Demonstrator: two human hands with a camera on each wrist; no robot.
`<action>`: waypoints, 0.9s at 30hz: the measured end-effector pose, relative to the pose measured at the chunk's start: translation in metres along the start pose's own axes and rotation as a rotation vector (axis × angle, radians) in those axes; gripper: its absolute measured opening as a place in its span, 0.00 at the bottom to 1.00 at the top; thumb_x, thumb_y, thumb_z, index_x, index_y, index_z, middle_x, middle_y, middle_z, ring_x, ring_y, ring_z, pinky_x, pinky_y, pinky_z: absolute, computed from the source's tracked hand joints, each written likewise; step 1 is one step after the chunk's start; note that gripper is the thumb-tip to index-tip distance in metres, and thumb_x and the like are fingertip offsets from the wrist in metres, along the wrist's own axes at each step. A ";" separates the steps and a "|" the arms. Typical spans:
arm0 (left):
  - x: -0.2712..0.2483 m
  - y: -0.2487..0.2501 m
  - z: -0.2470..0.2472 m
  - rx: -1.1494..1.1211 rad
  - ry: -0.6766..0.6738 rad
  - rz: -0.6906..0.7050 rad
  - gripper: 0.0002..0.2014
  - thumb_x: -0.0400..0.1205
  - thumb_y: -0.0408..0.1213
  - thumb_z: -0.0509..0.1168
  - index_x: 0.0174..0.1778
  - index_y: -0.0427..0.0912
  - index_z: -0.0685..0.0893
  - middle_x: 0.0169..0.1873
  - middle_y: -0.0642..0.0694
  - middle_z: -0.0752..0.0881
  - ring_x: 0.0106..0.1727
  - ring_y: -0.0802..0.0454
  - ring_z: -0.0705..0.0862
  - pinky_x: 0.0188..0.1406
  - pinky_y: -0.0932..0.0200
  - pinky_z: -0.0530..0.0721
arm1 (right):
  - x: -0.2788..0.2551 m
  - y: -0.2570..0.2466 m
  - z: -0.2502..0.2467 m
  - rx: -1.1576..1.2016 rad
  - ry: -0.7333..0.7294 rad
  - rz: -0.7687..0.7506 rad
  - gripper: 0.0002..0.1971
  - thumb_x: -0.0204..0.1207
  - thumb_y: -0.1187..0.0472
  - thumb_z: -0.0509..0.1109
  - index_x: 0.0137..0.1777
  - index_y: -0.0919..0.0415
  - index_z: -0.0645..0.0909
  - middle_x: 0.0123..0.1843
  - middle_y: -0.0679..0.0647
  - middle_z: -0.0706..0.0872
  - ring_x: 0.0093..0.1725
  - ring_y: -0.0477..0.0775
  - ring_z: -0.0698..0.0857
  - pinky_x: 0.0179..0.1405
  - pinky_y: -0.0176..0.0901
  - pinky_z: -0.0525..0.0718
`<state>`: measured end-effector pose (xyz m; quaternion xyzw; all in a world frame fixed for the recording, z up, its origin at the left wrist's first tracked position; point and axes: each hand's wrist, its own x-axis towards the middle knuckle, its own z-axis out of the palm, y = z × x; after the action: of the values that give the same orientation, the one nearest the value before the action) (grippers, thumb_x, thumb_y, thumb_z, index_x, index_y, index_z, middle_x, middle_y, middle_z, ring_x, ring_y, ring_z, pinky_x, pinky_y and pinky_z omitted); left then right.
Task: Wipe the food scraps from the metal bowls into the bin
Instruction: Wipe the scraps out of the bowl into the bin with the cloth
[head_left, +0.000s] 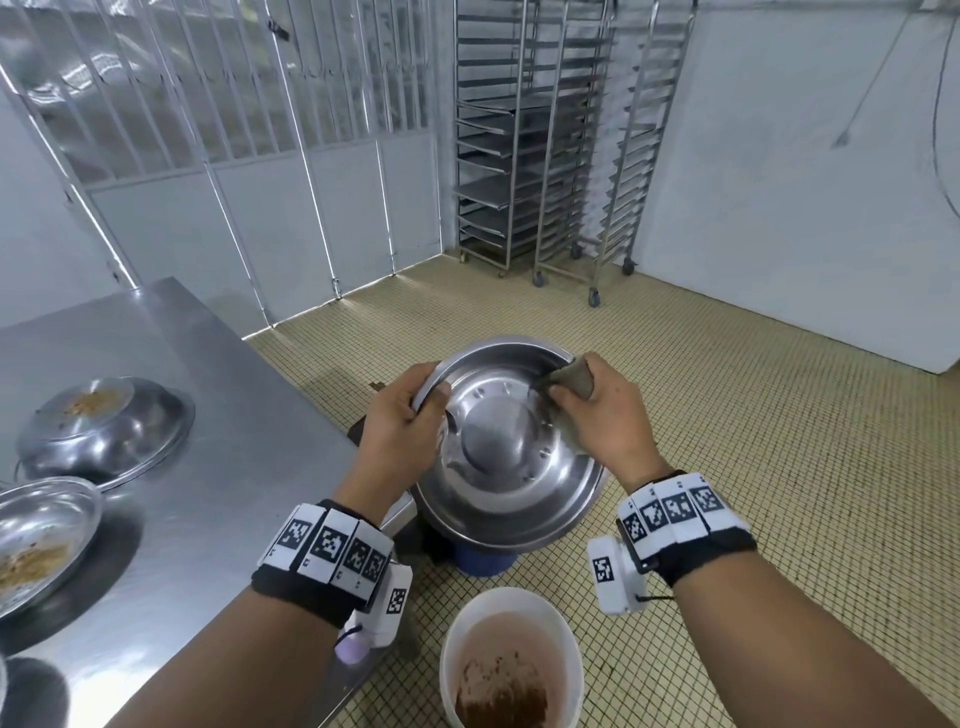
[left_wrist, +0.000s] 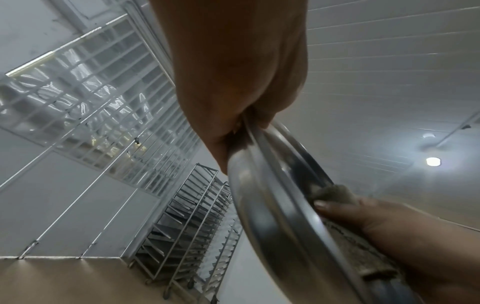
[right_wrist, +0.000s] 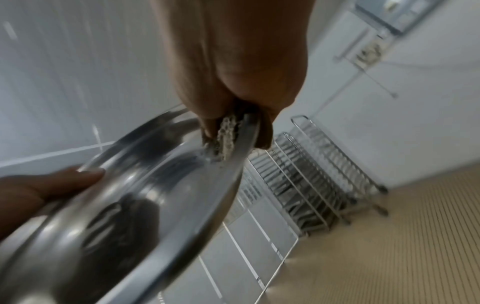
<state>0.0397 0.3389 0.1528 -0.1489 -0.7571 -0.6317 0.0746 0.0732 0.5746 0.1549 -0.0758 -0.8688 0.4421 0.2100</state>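
Above the tiled floor (head_left: 727, 415), just off the corner of the steel table (head_left: 208, 415), I have the metal bowl (head_left: 519, 499) held tilted, its inside turned toward me. My left hand (head_left: 400, 431) grips the bowl's left rim, thumb curled over the edge and fingers behind it. My right hand (head_left: 608, 421) pinches a folded scouring pad (head_left: 571, 376) against the upper right rim; in the right wrist view the pad (right_wrist: 226, 139) sits squeezed between the fingers and the bowl's inner wall. The bowl's inside looks almost clean, with only faint specks.

Below it, nearer me, stands a white bucket (head_left: 457, 629) with brownish liquid and a heap of brown scraps (head_left: 501, 696). A blue container (head_left: 485, 564) peeks out from under the held bowl, mostly hidden by it.

On the table sit two more metal bowls: one upside down (head_left: 109, 431) with scraps stuck on its base, and one at the left edge (head_left: 41, 525) with food scraps inside.

Wheeled tray racks (head_left: 550, 145) stand against the far wall, well apart.
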 end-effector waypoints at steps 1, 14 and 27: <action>0.000 0.001 0.001 -0.003 -0.015 -0.001 0.10 0.90 0.34 0.65 0.53 0.52 0.90 0.33 0.50 0.87 0.34 0.55 0.84 0.37 0.56 0.84 | 0.004 -0.002 -0.003 -0.042 -0.022 -0.021 0.06 0.80 0.56 0.77 0.49 0.48 0.82 0.44 0.40 0.89 0.43 0.35 0.85 0.36 0.21 0.75; 0.013 -0.002 -0.015 0.264 -0.084 0.030 0.07 0.89 0.40 0.66 0.49 0.58 0.84 0.35 0.62 0.87 0.34 0.60 0.85 0.36 0.56 0.82 | -0.007 0.001 0.001 0.102 0.052 0.000 0.08 0.82 0.60 0.75 0.48 0.46 0.81 0.43 0.37 0.88 0.42 0.27 0.85 0.38 0.20 0.78; 0.012 0.006 -0.010 0.006 0.022 -0.026 0.09 0.89 0.35 0.69 0.53 0.52 0.93 0.37 0.50 0.92 0.36 0.50 0.91 0.35 0.52 0.86 | -0.011 0.000 0.010 0.084 0.067 0.005 0.05 0.81 0.57 0.76 0.51 0.48 0.83 0.43 0.41 0.90 0.42 0.36 0.87 0.45 0.32 0.84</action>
<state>0.0296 0.3315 0.1644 -0.1319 -0.7602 -0.6317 0.0750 0.0792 0.5634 0.1465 -0.0838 -0.8417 0.4760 0.2408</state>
